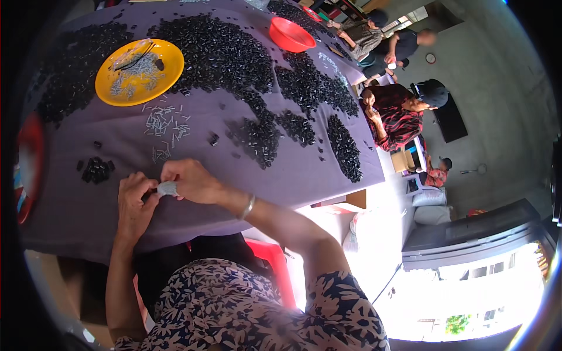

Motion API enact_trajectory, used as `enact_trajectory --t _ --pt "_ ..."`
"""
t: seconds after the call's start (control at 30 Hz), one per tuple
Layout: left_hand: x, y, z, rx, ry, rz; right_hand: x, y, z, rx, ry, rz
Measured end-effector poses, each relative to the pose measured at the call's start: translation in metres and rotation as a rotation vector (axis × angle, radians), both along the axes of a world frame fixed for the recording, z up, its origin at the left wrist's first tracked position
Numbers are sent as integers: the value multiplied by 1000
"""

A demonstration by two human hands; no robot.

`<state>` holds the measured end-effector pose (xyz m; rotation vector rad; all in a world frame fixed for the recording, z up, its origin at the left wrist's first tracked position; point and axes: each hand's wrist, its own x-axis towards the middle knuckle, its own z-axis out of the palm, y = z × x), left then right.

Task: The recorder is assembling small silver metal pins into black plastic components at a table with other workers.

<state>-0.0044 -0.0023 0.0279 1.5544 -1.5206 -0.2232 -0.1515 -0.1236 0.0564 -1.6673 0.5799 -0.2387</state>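
My left hand (134, 202) and my right hand (192, 182) meet close together above the near edge of the cloth-covered table. Both have their fingers pinched. Between the fingertips shows a pale grey, wrap-like piece (168, 188); whether it is held or worn on a right-hand digit is unclear. Anything smaller in either pinch is hidden. Just beyond the hands lie loose, thin silvery pins (161, 123). A small heap of short black cylindrical parts (97, 170) sits left of my left hand. Farther off, a yellow plate (171, 61) holds more pins and a dark thin tool.
Large piles of black parts (205, 52) spread over the purple-grey tablecloth (205, 117). A red bowl (290, 36) stands among them. At the far left edge is a red-rimmed container (30, 169). Several people sit or stand along the right side, the nearest in a red-black shirt (398, 114).
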Motion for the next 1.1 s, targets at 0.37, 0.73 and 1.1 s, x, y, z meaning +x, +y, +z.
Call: enact_trajectory --t 0.37,0.73,1.1 --pt "32 24 13 -13 -346 469 -104 30 -16 -433 -85 -380" --pt "75 3 17 -34 -459 509 -126 11 -29 -145 -329 -544" --pt "-18 21 -15 19 208 21 -115 -48 17 -665 1 -497"
